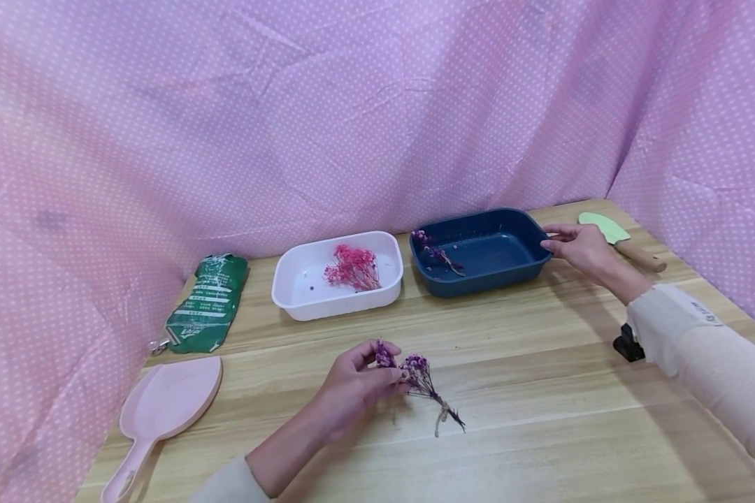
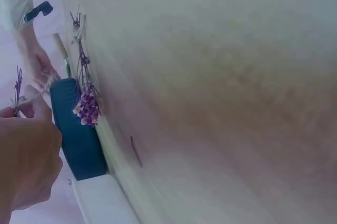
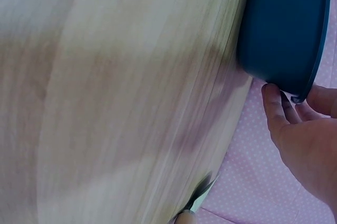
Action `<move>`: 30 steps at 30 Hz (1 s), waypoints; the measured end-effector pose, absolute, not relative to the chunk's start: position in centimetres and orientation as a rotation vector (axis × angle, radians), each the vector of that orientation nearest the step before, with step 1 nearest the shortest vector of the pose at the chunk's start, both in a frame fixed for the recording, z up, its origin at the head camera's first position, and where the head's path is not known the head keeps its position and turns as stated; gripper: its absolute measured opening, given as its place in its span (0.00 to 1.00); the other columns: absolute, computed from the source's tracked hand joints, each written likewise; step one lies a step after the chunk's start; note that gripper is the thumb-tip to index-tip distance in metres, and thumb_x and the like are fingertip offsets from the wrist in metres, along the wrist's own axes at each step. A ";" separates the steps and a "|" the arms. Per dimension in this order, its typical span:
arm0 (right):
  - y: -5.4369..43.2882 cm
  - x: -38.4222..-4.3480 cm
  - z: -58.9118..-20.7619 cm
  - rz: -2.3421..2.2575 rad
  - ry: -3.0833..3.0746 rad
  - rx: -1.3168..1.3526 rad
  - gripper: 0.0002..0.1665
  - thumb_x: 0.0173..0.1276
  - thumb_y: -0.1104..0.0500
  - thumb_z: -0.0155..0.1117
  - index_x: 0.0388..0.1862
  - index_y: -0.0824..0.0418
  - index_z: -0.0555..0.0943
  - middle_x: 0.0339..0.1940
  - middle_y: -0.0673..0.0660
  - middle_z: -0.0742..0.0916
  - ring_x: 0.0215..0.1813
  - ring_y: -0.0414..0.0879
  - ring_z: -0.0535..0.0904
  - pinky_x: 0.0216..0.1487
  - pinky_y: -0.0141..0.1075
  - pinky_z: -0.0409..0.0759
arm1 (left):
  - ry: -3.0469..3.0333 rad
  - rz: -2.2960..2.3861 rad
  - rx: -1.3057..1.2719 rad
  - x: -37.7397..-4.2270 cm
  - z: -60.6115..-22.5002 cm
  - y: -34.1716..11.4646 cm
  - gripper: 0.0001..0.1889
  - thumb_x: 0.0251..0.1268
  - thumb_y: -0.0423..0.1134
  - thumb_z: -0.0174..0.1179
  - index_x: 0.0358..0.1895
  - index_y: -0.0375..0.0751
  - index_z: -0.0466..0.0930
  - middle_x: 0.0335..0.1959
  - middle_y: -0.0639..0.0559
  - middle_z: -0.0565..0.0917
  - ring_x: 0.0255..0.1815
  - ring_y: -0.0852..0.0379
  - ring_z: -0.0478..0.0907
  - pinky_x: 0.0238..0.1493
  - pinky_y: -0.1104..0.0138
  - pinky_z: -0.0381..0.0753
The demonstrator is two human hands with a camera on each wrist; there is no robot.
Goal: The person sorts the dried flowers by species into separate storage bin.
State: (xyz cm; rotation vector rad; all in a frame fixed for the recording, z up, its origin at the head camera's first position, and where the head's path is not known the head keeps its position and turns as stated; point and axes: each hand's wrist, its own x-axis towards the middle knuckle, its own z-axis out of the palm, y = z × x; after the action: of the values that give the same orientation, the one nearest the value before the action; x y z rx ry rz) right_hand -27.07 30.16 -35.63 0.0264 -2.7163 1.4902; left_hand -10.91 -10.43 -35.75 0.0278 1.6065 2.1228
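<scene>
In the head view my left hand (image 1: 358,384) pinches dried purple flowers (image 1: 418,374) above the near middle of the table, stems pointing right and twine tied round them. The left wrist view shows two sprigs by the left hand (image 2: 31,155): one between finger and thumb, one purple cluster (image 2: 87,109) beyond. My right hand (image 1: 581,251) grips the right end of a dark blue tub (image 1: 478,283), thumb at the rim and fingers against the outside, as the right wrist view shows. Another purple sprig (image 1: 443,257) lies inside that tub, on its left.
Left of the blue tub stands a white tub (image 1: 336,307) with pink dried flowers (image 1: 355,265). A green packet (image 1: 210,304) and a pink dustpan (image 1: 170,398) lie at the left. A trowel (image 1: 607,227) with a wooden handle lies beyond my right hand.
</scene>
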 end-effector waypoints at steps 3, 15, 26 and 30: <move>30.2 -27.1 -35.7 1.483 -2.717 0.018 0.27 0.70 0.59 0.61 0.62 0.75 0.72 0.41 0.54 0.87 0.32 0.25 0.78 0.34 0.19 0.79 | 1.645 2.114 0.041 -11.3 -35.5 -10.1 0.19 0.58 0.21 0.57 0.55 0.28 0.71 0.44 0.39 0.73 0.45 0.47 0.80 0.55 0.57 0.82; 30.3 -27.1 -35.8 1.511 -2.702 0.014 0.28 0.70 0.58 0.61 0.63 0.75 0.71 0.41 0.51 0.86 0.33 0.24 0.78 0.35 0.20 0.81 | 1.751 2.065 0.106 -13.0 -34.6 -8.3 0.21 0.63 0.23 0.57 0.60 0.34 0.73 0.45 0.41 0.76 0.45 0.49 0.79 0.53 0.60 0.83; 30.3 -27.2 -35.7 1.503 -2.710 0.002 0.28 0.70 0.58 0.61 0.63 0.74 0.72 0.41 0.52 0.87 0.33 0.27 0.80 0.34 0.19 0.80 | 1.655 2.148 0.070 -16.1 -33.0 -6.2 0.18 0.67 0.19 0.49 0.60 0.28 0.69 0.48 0.36 0.71 0.48 0.46 0.79 0.54 0.57 0.82; 30.2 -27.1 -35.9 1.508 -2.700 0.001 0.28 0.70 0.59 0.61 0.62 0.75 0.72 0.39 0.51 0.87 0.33 0.27 0.79 0.34 0.20 0.80 | 1.707 2.124 0.028 -18.1 -31.6 -5.2 0.18 0.66 0.19 0.50 0.58 0.29 0.71 0.49 0.34 0.74 0.50 0.41 0.80 0.51 0.61 0.84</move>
State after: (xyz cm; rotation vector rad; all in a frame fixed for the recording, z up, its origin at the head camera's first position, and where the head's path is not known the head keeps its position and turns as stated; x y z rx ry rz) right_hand -27.13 30.20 -35.87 0.0010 -2.7004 1.5083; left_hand -18.14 -5.18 -31.61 0.0283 1.7067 2.1242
